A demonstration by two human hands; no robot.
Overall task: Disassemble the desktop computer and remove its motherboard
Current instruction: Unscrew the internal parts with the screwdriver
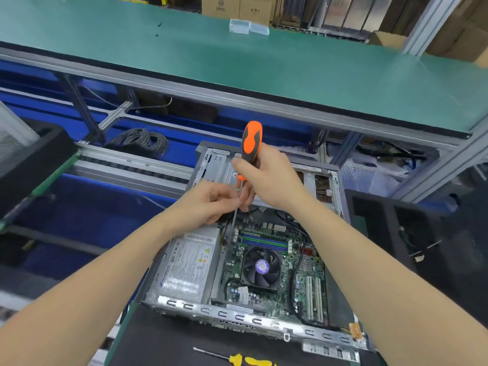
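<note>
An open desktop case (pixel 232 317) lies flat on the bench, its green motherboard (pixel 303 281) exposed with a black CPU fan (pixel 261 268) in the middle and a silver power supply (pixel 187 268) at its left. My right hand (pixel 269 178) grips the orange-and-black handle of a screwdriver (pixel 250 146), held nearly upright over the board's far left corner. My left hand (pixel 211 202) pinches the thin metal shaft just below the handle. The tip reaches down near the memory slots (pixel 264 240).
A second screwdriver with a yellow handle (pixel 237 359) lies on the black mat at the near edge. A green shelf (pixel 237 64) overhangs the bench, with clear plastic boxes (pixel 248 26) on it. Coiled cable (pixel 142 141) lies back left. Black case panels (pixel 412 233) stand right.
</note>
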